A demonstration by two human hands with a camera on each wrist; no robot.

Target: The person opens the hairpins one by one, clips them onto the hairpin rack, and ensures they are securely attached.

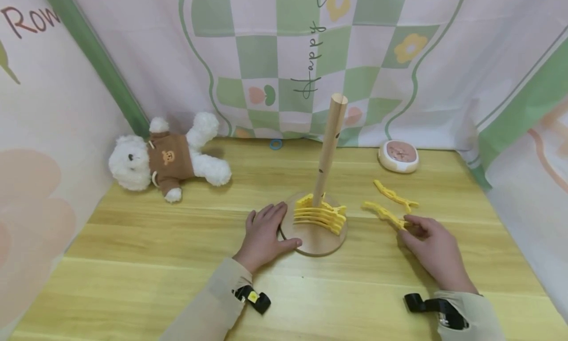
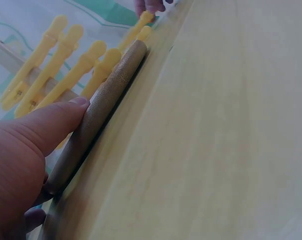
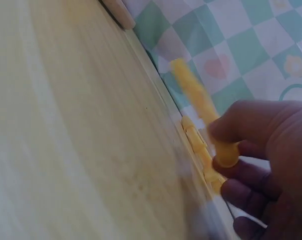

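Note:
My left hand (image 1: 265,240) holds the rim of a round wooden base (image 1: 310,245), its thumb (image 2: 66,117) on the near edge and its fingers along the left side. From this base rises a wooden pole (image 1: 329,151). Several yellow clips (image 1: 317,220), which look like alligator hair clips, sit stacked around the pole's foot. To the right, my right hand (image 1: 435,252) pinches the end of another yellow hair clip (image 3: 198,97) between thumb and fingers, slightly above the table. Just behind it lies a loose yellow hair clip (image 1: 395,195).
A white plush bear (image 1: 170,158) in a brown top lies at the back left. Near the back edge are a small blue ring (image 1: 276,144) and a rounded white device (image 1: 398,156) with a pinkish face. Patterned curtains (image 1: 301,59) border the wooden table (image 1: 155,282).

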